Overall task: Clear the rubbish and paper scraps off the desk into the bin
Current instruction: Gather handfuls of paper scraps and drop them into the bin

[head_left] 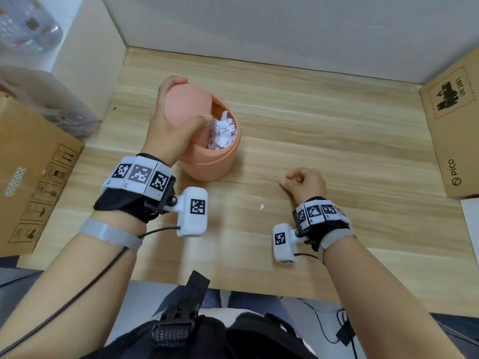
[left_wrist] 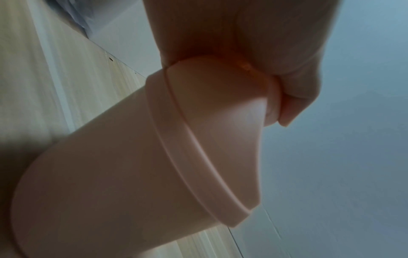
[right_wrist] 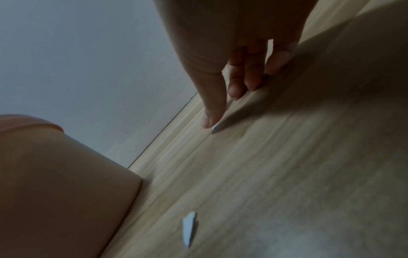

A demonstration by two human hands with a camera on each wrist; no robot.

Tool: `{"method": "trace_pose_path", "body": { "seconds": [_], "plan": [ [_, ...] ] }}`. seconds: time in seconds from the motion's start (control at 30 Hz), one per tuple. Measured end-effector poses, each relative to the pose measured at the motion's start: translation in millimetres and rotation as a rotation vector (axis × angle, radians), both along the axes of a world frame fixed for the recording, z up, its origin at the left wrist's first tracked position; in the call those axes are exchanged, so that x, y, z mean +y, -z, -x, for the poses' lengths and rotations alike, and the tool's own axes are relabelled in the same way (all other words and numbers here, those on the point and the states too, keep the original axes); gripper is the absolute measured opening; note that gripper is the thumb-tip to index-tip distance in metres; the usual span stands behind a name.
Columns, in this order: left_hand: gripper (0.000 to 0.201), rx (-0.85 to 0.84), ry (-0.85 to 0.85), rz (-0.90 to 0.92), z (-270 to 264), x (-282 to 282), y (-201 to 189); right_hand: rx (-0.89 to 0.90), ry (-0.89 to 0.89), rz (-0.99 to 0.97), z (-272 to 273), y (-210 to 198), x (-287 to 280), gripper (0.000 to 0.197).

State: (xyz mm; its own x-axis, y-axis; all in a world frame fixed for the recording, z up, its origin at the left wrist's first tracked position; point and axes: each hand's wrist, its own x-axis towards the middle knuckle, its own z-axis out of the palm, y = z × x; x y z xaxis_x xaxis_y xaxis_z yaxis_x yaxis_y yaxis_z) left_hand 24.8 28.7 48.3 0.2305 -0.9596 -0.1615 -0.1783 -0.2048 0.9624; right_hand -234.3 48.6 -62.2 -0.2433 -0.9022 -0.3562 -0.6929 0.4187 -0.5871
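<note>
A peach bin [head_left: 211, 164] stands on the wooden desk [head_left: 337, 141], left of centre. My left hand [head_left: 168, 117] grips its domed lid [head_left: 186, 104] and holds it tipped, so the crumpled white paper [head_left: 223, 133] inside shows. In the left wrist view the fingers [left_wrist: 253, 52] curl over the lid [left_wrist: 220, 122] above the bin [left_wrist: 110, 183]. My right hand [head_left: 304, 181] rests on the desk right of the bin, fingers relaxed. Its thumb [right_wrist: 213, 111] touches a tiny white scrap [right_wrist: 215, 128]. Another small scrap [head_left: 262, 207] [right_wrist: 189, 227] lies nearer me.
A cardboard box [head_left: 451, 130] stands at the desk's right edge and another [head_left: 33, 193] sits beside the left edge. Clear plastic bags [head_left: 39, 94] lie behind the left box. Grey walls close off the back and the left.
</note>
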Motion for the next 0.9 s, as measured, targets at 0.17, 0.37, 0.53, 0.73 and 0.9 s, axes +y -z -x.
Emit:
{"method": "trace_pose_path", "body": {
  "seconds": [0.17,0.37,0.53,0.73,0.9],
  "plan": [
    [0.056,-0.008,-0.003,0.018,-1.3,-0.7,3.8,0.109,-0.037,-0.012,-5.5,4.6,-0.2,0.01],
    [0.057,0.004,0.0,0.015,-1.1,-0.3,4.0,0.159,-0.133,-0.018,-12.1,1.0,-0.2,0.01],
    [0.057,0.015,0.003,0.011,-2.3,0.0,4.4,-0.085,-0.231,-0.068,-20.1,-11.9,22.9,0.016],
    [0.055,0.022,-0.001,0.002,-1.7,0.7,4.4,-0.076,-0.365,-0.116,-25.6,-9.2,39.9,0.008],
    [0.057,0.016,0.0,0.005,-2.1,0.0,4.6,0.066,-0.453,-0.168,-32.0,-9.3,39.0,0.008]
  ]
}}
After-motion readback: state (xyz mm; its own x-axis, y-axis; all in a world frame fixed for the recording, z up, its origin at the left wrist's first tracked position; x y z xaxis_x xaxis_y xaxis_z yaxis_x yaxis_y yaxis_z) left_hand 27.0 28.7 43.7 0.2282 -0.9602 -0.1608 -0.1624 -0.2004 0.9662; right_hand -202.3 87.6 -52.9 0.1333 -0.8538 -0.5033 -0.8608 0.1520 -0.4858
